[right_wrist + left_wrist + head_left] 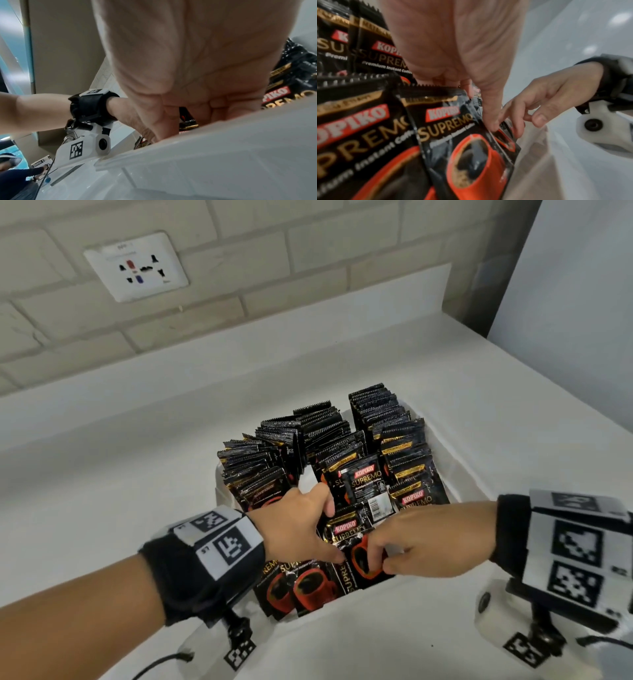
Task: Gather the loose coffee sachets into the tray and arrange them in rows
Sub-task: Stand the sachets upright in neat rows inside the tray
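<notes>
Both hands reach into the white tray (459, 474) on the white surface (137, 440). The right hand (428, 539) pinches a black coffee sachet (356, 546) at the tray's near end, fingers curled on it. The left hand (294, 525), just beside it, lays fairly straight fingers against the same sachet; upright rows of sachets (376, 433) stand beyond both hands.

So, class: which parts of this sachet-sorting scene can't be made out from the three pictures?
- Head view: left hand covers the sachets beneath it.
- Right wrist view: tray wall and palm hide the right hand fingertips.
- Left wrist view: near sachets are blurred and cut off.
</notes>
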